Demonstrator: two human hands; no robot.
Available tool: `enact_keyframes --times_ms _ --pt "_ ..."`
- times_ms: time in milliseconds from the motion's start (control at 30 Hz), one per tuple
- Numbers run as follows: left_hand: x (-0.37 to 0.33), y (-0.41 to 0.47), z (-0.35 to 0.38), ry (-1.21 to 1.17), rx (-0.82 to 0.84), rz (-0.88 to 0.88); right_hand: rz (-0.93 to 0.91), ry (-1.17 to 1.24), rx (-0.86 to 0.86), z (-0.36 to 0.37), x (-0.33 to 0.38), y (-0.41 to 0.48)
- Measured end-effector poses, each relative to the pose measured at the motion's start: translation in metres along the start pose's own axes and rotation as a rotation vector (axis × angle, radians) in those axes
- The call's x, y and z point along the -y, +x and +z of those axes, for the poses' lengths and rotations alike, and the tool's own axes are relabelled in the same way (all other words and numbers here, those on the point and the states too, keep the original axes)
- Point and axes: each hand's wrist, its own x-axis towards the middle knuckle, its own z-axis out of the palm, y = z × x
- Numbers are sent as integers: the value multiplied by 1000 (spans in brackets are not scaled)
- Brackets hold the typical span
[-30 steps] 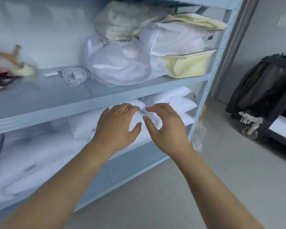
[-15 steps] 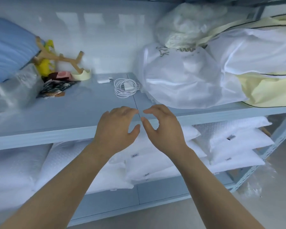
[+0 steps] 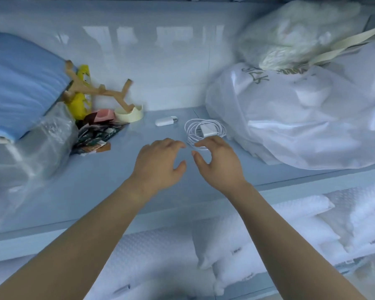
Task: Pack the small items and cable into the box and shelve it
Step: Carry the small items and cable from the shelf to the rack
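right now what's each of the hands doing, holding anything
Left hand: open, empty, over the shelf.
Right hand: open, empty, fingertips at the near edge of the coiled white cable.

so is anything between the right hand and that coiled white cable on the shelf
Nothing visible. The right hand is open just in front of the coiled cable, fingertips at its near edge. The big white bag sits beside it, not between.

Coiled cable (image 3: pixel 204 130) lies on shelf (image 3: pixel 117 180), right of adapter (image 3: pixel 165 121)
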Motion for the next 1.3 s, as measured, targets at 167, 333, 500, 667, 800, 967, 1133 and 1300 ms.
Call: enact_keyframes --times_ms 167,333,500,667,800,967,1133,1300 --pt "39 33 16 -49 35 10 44 -59 26 37 -10 34" --pt "69 64 36 -64 65 -11 60 -137 66 68 -29 70" --pt "92 87 52 -59 84 -49 115 -224 217 96 -50 98" --pt "105 106 68 -68 99 -53 150 -288 315 114 -61 112" --pt "107 118 83 -71 70 -30 114 -318 296 126 -63 119" --pt "118 137 104 -76 34 3 153 -398 251 139 -70 123" --pt "133 165 122 -64 28 13 192 -343 217 141 -79 126" --pt "149 188 140 -74 57 50 180 -302 188 141 -87 127"
